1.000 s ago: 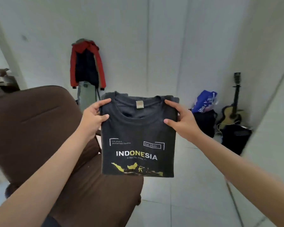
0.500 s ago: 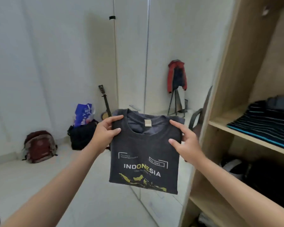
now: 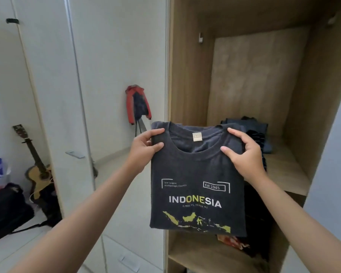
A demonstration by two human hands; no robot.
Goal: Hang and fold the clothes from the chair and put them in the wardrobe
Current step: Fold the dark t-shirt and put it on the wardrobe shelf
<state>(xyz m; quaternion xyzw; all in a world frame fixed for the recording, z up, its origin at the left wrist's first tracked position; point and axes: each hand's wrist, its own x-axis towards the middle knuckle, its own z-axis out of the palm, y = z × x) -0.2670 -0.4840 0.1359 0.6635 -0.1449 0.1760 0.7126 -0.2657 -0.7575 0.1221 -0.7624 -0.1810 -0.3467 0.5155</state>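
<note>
Left hand point(image 3: 144, 149) pinching folded black Indonesia T-shirt point(image 3: 197, 184) at ten o'clock corner, right hand point(image 3: 244, 154) pinching two o'clock corner, wardrobe shelf point(image 3: 283, 170) behind, folded clothes point(image 3: 250, 128) at one o'clock.

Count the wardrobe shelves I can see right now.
2. The upper shelf holds folded clothes behind the shirt; the lower shelf sits below it with dark items. More may lie out of view.
</note>
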